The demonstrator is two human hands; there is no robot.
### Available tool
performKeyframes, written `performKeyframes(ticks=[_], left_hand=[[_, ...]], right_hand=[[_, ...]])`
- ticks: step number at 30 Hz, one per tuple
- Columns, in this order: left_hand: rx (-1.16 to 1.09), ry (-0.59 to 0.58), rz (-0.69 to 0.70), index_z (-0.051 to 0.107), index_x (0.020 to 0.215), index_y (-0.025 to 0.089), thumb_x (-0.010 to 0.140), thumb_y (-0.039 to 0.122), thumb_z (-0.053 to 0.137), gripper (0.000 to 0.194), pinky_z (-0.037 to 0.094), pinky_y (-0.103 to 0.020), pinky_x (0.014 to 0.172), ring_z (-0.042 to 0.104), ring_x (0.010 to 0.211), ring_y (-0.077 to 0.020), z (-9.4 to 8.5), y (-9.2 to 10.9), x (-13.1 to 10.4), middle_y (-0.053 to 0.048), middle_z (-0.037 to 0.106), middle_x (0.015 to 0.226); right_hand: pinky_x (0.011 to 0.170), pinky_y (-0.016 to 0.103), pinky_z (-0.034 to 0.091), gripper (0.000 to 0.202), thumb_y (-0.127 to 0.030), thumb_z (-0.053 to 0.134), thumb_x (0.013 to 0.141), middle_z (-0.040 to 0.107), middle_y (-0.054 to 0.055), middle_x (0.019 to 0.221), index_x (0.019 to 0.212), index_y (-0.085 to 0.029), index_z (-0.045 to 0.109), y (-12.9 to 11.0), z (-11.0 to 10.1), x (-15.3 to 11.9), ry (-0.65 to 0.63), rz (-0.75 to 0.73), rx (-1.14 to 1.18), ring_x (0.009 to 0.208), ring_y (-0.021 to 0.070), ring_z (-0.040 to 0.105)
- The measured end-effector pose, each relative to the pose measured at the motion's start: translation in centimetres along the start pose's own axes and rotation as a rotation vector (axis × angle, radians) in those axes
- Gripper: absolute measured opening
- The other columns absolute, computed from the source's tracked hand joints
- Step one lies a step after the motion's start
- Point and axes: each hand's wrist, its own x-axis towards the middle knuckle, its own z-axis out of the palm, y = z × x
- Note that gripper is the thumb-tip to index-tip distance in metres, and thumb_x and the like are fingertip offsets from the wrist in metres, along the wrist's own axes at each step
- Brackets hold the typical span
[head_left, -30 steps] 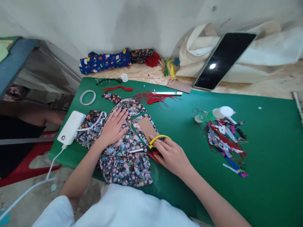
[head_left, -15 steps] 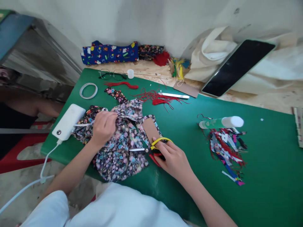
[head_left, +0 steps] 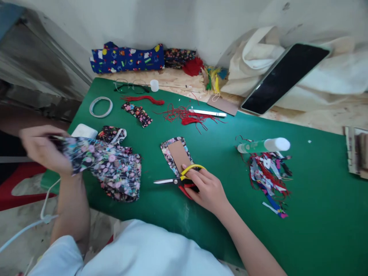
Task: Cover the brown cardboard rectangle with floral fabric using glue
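Observation:
My left hand (head_left: 47,149), blurred by motion, grips one end of a dark floral fabric (head_left: 120,172) at the table's left side, the rest of the cloth trailing to the right. In my right hand (head_left: 208,189) are scissors (head_left: 175,181) with yellow and red handles, the blades slightly apart and pointing left. Just beyond them a brown cardboard piece (head_left: 179,153) lies on a floral fabric rectangle (head_left: 166,149). A floral strip (head_left: 137,114) rests farther back. Behind my left hand a white power bank (head_left: 84,131) is partly covered.
On the green table (head_left: 316,199) lie a tape roll (head_left: 101,107), red threads (head_left: 184,115), eyeglasses (head_left: 132,87), a glue bottle (head_left: 264,145) and a heap of scraps (head_left: 271,176). A phone (head_left: 286,78) leans at the back right. Rolled blue fabric (head_left: 128,59) sits by the wall.
My left hand has pulled the large floral fabric leftward, baring the table around the cardboard and the floral strip. My right hand stays nearly in place with the scissors.

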Motion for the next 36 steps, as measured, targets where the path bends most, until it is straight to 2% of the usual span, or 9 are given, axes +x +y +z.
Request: performKeyframes(ticks=[6, 10, 15, 19, 23, 28, 31, 34, 36], left_hand=[[0.275, -0.125, 0.062, 0.068, 0.086, 0.022, 0.094, 0.038, 0.052, 0.024, 0.048, -0.049, 0.091, 0.063, 0.103, -0.0313, 2.9, 2.2, -0.2, -0.011, 0.07, 0.095], [0.41, -0.14, 0.094, 0.068, 0.102, 0.022, 0.095, 0.038, 0.051, 0.024, 0.039, -0.055, 0.101, 0.055, 0.12, -0.0364, 4.4, 6.1, 0.2, -0.011, 0.067, 0.119], [0.341, -0.404, 0.17, 0.058, 0.121, 0.01, 0.094, 0.05, 0.052, 0.049, 0.047, -0.043, 0.089, 0.059, 0.106, -0.0323, 7.3, 11.8, 1.0, -0.016, 0.066, 0.115], [0.392, -0.46, 0.098, 0.061, 0.105, 0.008, 0.08, 0.07, 0.06, 0.067, 0.046, -0.044, 0.086, 0.057, 0.102, -0.0358, 9.8, 14.3, 1.6, -0.019, 0.063, 0.104], [0.345, -0.456, 0.064, 0.059, 0.101, 0.008, 0.071, 0.072, 0.07, 0.072, 0.044, -0.044, 0.086, 0.056, 0.101, -0.0363, 11.2, 14.3, 1.6, -0.019, 0.06, 0.103], [0.287, -0.4, 0.093, 0.058, 0.098, 0.012, 0.07, 0.068, 0.074, 0.064, 0.043, -0.042, 0.084, 0.055, 0.098, -0.0346, 11.8, 13.3, 1.1, -0.016, 0.061, 0.101], [0.218, -0.354, 0.094, 0.059, 0.098, 0.015, 0.082, 0.053, 0.07, 0.043, 0.041, -0.041, 0.083, 0.055, 0.099, -0.0325, 12.1, 12.6, 0.9, -0.014, 0.063, 0.101], [0.093, -0.314, 0.105, 0.06, 0.091, 0.017, 0.092, 0.029, 0.056, 0.012, 0.04, -0.04, 0.08, 0.056, 0.096, -0.0294, 12.4, 11.8, 0.9, -0.01, 0.065, 0.094], [0.028, -0.306, 0.126, 0.06, 0.086, 0.018, 0.093, 0.023, 0.052, 0.011, 0.039, -0.039, 0.078, 0.056, 0.093, -0.0283, 12.6, 11.3, 1.1, -0.009, 0.065, 0.09]], right_hand=[[0.079, 0.033, 0.058, 0.028, -0.018, 0.061, 0.084, 0.074, 0.01, 0.112, 0.112, -0.018, 0.061, 0.2, -0.1, -0.4, 0.231, 0.029, 0.089, 0.086, 0.0187, 0.069], [0.081, 0.035, 0.058, 0.027, -0.021, 0.062, 0.083, 0.074, 0.01, 0.099, 0.109, -0.019, 0.062, 1.6, -1.1, -1.3, 0.367, 0.169, -0.043, 0.088, 0.0213, 0.07], [0.078, 0.037, 0.057, 0.026, -0.031, 0.06, 0.086, 0.072, 0.012, 0.096, 0.106, -0.014, 0.065, 3.7, -2.6, -2.6, 0.277, 0.433, -0.29, 0.092, 0.0261, 0.068], [0.079, 0.039, 0.055, 0.031, -0.035, 0.059, 0.088, 0.072, 0.013, 0.1, 0.109, -0.013, 0.065, 4.1, -3.2, -3.2, 0.228, 0.537, -0.396, 0.094, 0.0277, 0.066], [0.082, 0.04, 0.053, 0.03, -0.033, 0.059, 0.088, 0.069, 0.014, 0.104, 0.109, -0.013, 0.066, 3.4, -3.3, -2.8, 0.22, 0.55, -0.441, 0.092, 0.0274, 0.061], [0.089, 0.04, 0.049, 0.021, -0.028, 0.058, 0.091, 0.065, 0.014, 0.103, 0.105, -0.014, 0.065, 1.7, -2.7, -0.9, 0.28, 0.413, -0.364, 0.097, 0.0257, 0.056], [0.09, 0.039, 0.046, 0.024, -0.031, 0.056, 0.093, 0.064, 0.013, 0.103, 0.109, -0.014, 0.063, 0.6, -1.6, 1.0, 0.18, 0.344, -0.303, 0.097, 0.0255, 0.054], [0.083, 0.039, 0.043, 0.028, -0.038, 0.054, 0.095, 0.062, 0.012, 0.095, 0.106, -0.014, 0.062, -0.4, 0.0, 2.7, 0.055, 0.382, -0.322, 0.09, 0.0261, 0.051], [0.076, 0.039, 0.04, 0.031, -0.043, 0.054, 0.094, 0.061, 0.012, 0.09, 0.101, -0.014, 0.062, -0.8, 1.1, 3.5, 0.023, 0.442, -0.383, 0.086, 0.0268, 0.048]])
